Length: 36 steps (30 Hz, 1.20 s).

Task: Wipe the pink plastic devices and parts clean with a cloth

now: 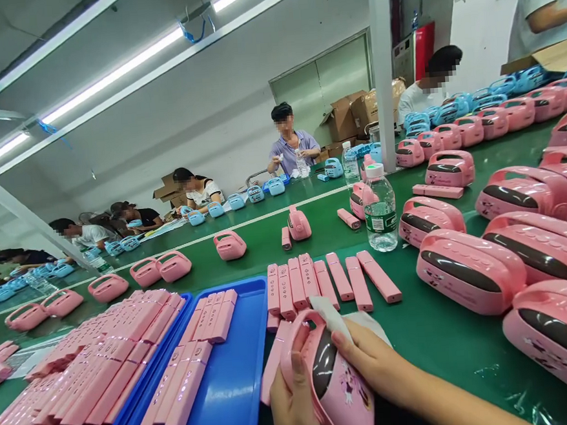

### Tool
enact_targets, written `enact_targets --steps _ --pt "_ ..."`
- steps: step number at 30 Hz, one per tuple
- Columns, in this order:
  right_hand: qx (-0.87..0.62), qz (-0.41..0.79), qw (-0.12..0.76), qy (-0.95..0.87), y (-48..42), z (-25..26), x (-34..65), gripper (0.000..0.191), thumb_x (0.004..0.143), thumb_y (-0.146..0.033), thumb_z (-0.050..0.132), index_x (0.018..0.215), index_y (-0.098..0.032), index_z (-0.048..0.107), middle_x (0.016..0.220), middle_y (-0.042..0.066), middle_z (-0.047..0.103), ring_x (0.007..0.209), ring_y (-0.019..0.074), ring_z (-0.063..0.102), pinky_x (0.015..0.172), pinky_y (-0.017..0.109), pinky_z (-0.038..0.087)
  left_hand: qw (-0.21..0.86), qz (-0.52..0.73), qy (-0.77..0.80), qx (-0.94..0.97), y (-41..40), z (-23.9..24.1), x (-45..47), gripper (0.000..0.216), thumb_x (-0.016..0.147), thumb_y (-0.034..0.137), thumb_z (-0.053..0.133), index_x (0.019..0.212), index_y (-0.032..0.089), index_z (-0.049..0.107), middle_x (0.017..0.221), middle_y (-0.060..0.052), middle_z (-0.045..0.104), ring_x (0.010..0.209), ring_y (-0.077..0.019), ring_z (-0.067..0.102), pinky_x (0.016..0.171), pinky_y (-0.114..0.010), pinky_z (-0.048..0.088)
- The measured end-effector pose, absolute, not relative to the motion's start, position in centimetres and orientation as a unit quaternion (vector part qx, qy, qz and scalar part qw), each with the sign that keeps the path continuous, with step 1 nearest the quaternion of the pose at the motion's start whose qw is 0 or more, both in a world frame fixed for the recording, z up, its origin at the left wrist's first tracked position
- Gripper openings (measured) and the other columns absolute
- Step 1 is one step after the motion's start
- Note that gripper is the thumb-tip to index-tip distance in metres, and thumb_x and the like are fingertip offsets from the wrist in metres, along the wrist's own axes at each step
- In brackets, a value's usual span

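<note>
Pink toy: a pink plastic speaker with a handle (337, 380), low in view, held in both hands.
Left hand (293, 403): fingers wrapped tight on its handle side.
Right hand (371, 362): pinched together on a white wipe (330, 318), pressing the toy's dark window.
Above the hands: pink plastic bars (318, 284).
Left of the hands: blue tray (231, 378).
Tip: hold steady, rub softly.

Pink speaker (342, 390) w/ dark brown front panel, cartoon print; pink bars (312, 282) on green belt (438, 337); blue tray (232, 384); light-blue units (237, 201) at rear.
</note>
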State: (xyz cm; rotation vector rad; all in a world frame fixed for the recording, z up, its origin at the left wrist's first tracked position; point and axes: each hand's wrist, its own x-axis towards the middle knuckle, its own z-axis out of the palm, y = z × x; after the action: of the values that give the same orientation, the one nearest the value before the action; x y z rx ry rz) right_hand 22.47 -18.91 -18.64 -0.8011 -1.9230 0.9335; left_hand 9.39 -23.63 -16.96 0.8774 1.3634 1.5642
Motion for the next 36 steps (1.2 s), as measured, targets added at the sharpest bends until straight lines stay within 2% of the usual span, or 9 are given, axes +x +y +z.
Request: enact_targets --steps 2,6,10,15,18,21,26,32,36 --pt "-0.314 0.391 0.424 -0.754 -18.8 -18.4 22.6 0.044 0.094 -0.038 0.026 0.135 -0.025 0.027 0.138 0.005 0.038 0.123 0.0221 0.039 0.099 0.042 0.039 0.443 0.629 0.538 0.343 -23.5 -17.2 9.5 0.058 0.071 0.061 0.055 0.105 0.014 0.060 0.115 -0.013 0.058 0.120 -0.0319 0.038 0.105 -0.044 0.026" --pt "-0.261 0.407 0.454 -0.749 -19.5 -17.2 22.8 0.044 0.091 -0.041 0.035 0.134 -0.030 0.031 0.142 0.000 0.029 0.131 0.0230 0.021 0.110 0.044 0.018 0.456 0.625 0.532 0.346 -23.7 -17.2 10.0 0.057 0.068 0.061 0.059 0.103 0.016 0.062 0.112 -0.012 0.060 0.117 -0.0323 0.043 0.102 -0.045 0.032" --pt "-0.216 0.571 0.577 -0.542 -19.8 -16.8 23.1 0.051 0.089 -0.055 0.022 0.130 -0.029 0.037 0.138 0.002 0.038 0.130 0.0250 0.026 0.107 0.044 0.023 0.405 0.585 0.576 0.402 -24.2 -17.2 10.8 0.061 0.065 0.064 0.058 0.100 0.015 0.064 0.110 -0.012 0.061 0.114 -0.0360 0.044 0.100 -0.048 0.032" --pt "-0.299 0.462 0.470 -0.690 -18.6 -18.1 23.0 0.060 0.087 -0.059 0.024 0.137 -0.025 0.023 0.146 0.003 0.019 0.134 0.0230 0.009 0.110 0.046 0.003 0.429 0.596 0.544 0.406 -24.1 -17.9 10.7 0.060 0.070 0.060 0.057 0.108 0.014 0.059 0.114 -0.013 0.059 0.115 -0.0351 0.043 0.100 -0.048 0.032" --pt "-0.319 0.470 0.454 -0.686 -18.0 -18.3 22.8 0.058 0.090 -0.054 0.019 0.138 -0.021 0.020 0.146 0.006 0.019 0.133 0.0210 0.014 0.110 0.044 0.008 0.441 0.607 0.536 0.386 -23.9 -18.3 10.4 0.056 0.072 0.055 0.058 0.110 0.013 0.057 0.118 -0.014 0.055 0.119 -0.0342 0.039 0.102 -0.049 0.029" --pt "-0.305 0.454 0.428 -0.720 -18.6 -17.5 22.9 0.066 0.087 -0.060 0.020 0.138 -0.018 0.020 0.146 0.008 0.018 0.133 0.0222 0.014 0.110 0.043 0.010 0.442 0.632 0.526 0.358 -23.8 -18.3 10.5 0.055 0.071 0.057 0.058 0.104 0.013 0.059 0.108 -0.015 0.060 0.112 -0.0342 0.046 0.095 -0.044 0.037" --pt "-0.186 0.325 0.339 -0.863 -19.9 -16.1 22.7 0.068 0.083 -0.063 0.029 0.138 -0.028 0.011 0.145 0.002 0.014 0.133 0.0284 0.007 0.106 0.055 0.000 0.463 0.672 0.513 0.267 -23.6 -17.3 10.9 0.058 0.063 0.066 0.060 0.090 0.014 0.063 0.090 -0.011 0.067 0.094 -0.0295 0.059 0.077 -0.034 0.049" --pt "-0.328 0.432 0.366 -0.756 -18.4 -16.5 23.4 0.064 0.085 -0.063 0.015 0.138 -0.026 0.016 0.147 0.002 0.009 0.134 0.0226 0.008 0.109 0.049 0.007 0.406 0.653 0.496 0.404 -23.5 -17.0 11.8 0.069 0.064 0.072 0.053 0.099 0.014 0.064 0.102 -0.013 0.064 0.114 -0.0324 0.046 0.098 -0.036 0.037" --pt "-0.248 0.366 0.322 -0.837 -18.9 -15.7 24.3 0.063 0.083 -0.065 0.027 0.137 -0.033 0.018 0.147 -0.004 0.005 0.134 0.0239 0.000 0.108 0.050 0.002 0.414 0.645 0.489 0.417 -23.8 -17.1 12.4 0.056 0.073 0.064 0.050 0.102 0.017 0.063 0.099 -0.012 0.065 0.105 -0.0325 0.053 0.092 -0.040 0.044"
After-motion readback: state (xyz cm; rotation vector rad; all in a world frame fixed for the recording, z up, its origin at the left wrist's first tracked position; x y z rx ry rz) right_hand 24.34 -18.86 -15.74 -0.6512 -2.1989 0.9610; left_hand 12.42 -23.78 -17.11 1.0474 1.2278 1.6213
